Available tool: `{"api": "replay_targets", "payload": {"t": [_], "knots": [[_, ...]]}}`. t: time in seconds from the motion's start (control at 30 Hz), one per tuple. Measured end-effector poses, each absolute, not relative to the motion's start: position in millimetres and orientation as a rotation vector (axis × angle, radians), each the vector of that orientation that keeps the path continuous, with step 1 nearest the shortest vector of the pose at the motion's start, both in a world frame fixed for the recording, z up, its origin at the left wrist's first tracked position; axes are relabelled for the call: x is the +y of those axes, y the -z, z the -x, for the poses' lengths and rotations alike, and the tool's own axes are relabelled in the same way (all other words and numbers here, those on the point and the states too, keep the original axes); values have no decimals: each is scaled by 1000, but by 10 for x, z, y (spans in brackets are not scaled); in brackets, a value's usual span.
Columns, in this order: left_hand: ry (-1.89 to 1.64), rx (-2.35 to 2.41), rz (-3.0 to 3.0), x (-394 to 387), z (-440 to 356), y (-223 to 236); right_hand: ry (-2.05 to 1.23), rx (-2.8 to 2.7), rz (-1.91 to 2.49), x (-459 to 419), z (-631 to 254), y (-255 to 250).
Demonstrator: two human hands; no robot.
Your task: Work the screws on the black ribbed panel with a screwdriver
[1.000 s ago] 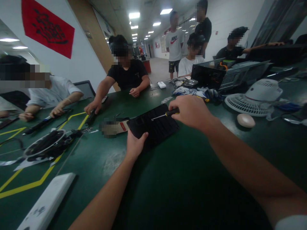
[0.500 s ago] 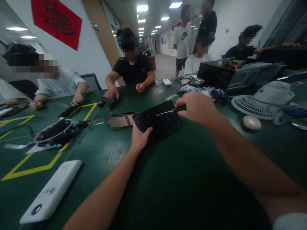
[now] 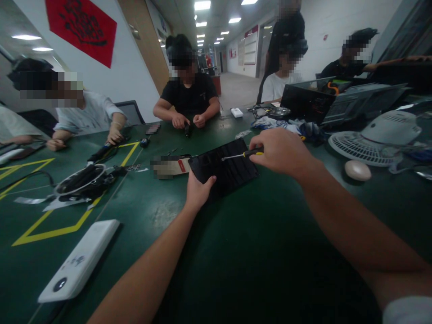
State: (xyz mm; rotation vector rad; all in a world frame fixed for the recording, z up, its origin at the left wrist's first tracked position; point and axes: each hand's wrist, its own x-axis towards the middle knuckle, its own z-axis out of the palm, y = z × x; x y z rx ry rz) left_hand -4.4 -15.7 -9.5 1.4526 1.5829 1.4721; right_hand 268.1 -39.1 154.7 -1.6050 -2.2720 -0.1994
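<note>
My left hand (image 3: 198, 191) is closed on the near left edge of a flat black panel (image 3: 234, 175), thumb on top. The panel is tilted above the green table, and its surface shows dark ridges or recesses too dim to make out. In my right hand (image 3: 285, 150) is a screwdriver (image 3: 247, 154) with a black and yellow handle. Its thin metal shaft points left over the panel, and the tip is at or close to the surface; I cannot tell whether it touches. Just beyond my left hand lies a beige item with a red label (image 3: 175, 167), partly blurred out.
A white power bank-like block (image 3: 79, 261) lies front left on the green table (image 3: 162, 288). Cables and black gear (image 3: 83, 180) sit behind it. To the right are a pale mouse-shaped object (image 3: 357, 170), a white fan (image 3: 367, 139) and a computer case (image 3: 361, 105). Several people sit around.
My view has shifted slightly. Both my hands, the panel and the screwdriver stay nearly the same. Across the table, a person's hands have drawn closer together, and one standing person is out of view.
</note>
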Motion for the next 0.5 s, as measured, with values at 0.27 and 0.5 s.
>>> {"api": "replay_targets", "payload": {"t": [0.27,0.5], "knots": [[-1488,1547,-1492,-151,58,80,203,-2324,1610,-382,-2681,-1551],[-1501,1515,-1519,-133,69,105,208,-2298,1568,-389,-2712,-1572]]}}
